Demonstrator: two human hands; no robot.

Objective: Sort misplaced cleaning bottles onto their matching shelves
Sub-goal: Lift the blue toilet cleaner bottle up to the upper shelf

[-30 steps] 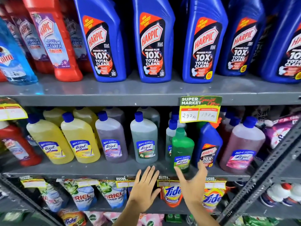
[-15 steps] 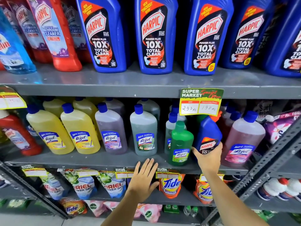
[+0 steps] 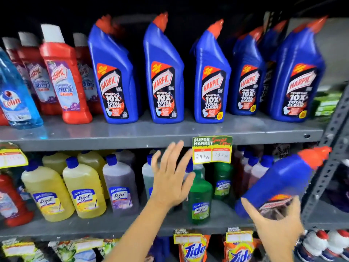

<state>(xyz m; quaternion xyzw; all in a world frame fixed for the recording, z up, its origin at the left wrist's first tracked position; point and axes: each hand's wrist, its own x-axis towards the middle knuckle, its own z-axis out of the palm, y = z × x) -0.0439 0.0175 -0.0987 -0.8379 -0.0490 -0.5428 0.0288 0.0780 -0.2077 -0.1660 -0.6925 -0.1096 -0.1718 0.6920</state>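
While gripping the base of a small blue Harpic bottle (image 3: 279, 184), the right hand (image 3: 273, 224) is holding it tilted in the air, its orange cap (image 3: 314, 156) pointing up and to the right, in front of the right end of the middle shelf (image 3: 113, 226). Fingers and thumb are wrapping around the bottle's labelled lower end. The left hand (image 3: 170, 178) is hovering with fingers spread apart and nothing in it, in front of the middle shelf's centre, just beside a green Lizol bottle (image 3: 200, 199) standing near that shelf's front edge. Further left along the same shelf, yellow Lizol bottles (image 3: 83, 193) and a purple one (image 3: 120, 188) are standing upright in rows. A yellow price tag (image 3: 212, 150) is hanging from the front edge of the upper shelf (image 3: 151, 135). On that upper shelf, large blue Harpic bottles (image 3: 164, 76) are lining up from the middle to the right end, with red bathroom cleaner bottles (image 3: 64, 80) towards the left.
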